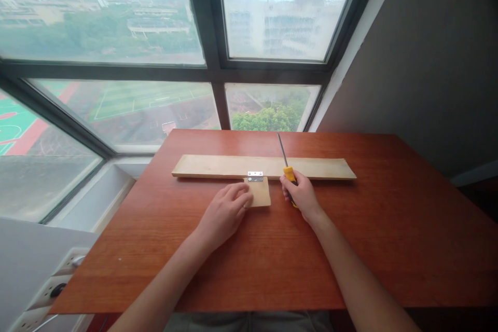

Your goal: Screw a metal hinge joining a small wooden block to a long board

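A long pale wooden board (218,165) lies across the table. A silver metal hinge (256,177) joins its near edge to a small square wooden piece (261,194). My left hand (227,206) grips the small piece at its left edge with curled fingers; the fingertips' undersides are hidden. In my right hand (301,192) is a screwdriver (288,172) with a yellow and black handle, my fingers wrapped round it. Its shaft points up and away, over the long board, and its tip touches nothing I can see.
The reddish-brown wooden table (373,249) reaches to large windows (155,104) at the back. A dark wall (420,62) rises on the right. Power sockets with plugs (58,290) are at the lower left, beside the table edge.
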The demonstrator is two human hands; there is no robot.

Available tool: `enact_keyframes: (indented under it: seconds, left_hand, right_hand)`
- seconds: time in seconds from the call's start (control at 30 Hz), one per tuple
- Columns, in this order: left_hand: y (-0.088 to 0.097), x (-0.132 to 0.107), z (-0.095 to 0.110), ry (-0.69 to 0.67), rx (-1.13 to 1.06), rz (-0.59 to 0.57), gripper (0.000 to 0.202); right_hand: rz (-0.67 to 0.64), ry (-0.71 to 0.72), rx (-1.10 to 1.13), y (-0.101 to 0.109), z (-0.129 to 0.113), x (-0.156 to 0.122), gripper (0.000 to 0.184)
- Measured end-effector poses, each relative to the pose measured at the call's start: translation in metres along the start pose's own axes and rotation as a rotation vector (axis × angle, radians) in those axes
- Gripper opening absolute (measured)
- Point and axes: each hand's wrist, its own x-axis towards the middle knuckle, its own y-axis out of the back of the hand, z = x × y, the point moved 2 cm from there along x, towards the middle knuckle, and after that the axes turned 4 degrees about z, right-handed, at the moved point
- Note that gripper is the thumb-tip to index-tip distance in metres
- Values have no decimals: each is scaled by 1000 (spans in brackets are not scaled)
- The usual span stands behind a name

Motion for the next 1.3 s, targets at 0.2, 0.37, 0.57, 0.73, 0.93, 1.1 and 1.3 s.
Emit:
enact_keyframes:
  seconds: [0.2,0.37,0.57,0.73,0.93,1.1,1.3]
  left_hand:
    - [6,-4,0,-30,57,9,36]
    - [22,18,-25,52,140,101,37]
    - [13,36,-68,149,326,-28,43]
    - [4,33,-75,167,298,-85,41]
    - [-1,41,-68,183,258,-80,39]
    - [-17,60,-61,190,288,-65,41]
    - [-38,92,-48,197,278,-84,42]
  right_hand:
    - [-2,45,-146,4,0,2,25]
    - [33,119,-371,15,-3,5,25]
    - [157,237,-709,20,-11,2,18]
    - [154,262,-821,21,-11,0,22]
    - [160,251,-882,29,-17,-1,24]
    - [236,195,-929,42,-18,3,26]
    - [296,122,-932,58,-13,12,29]
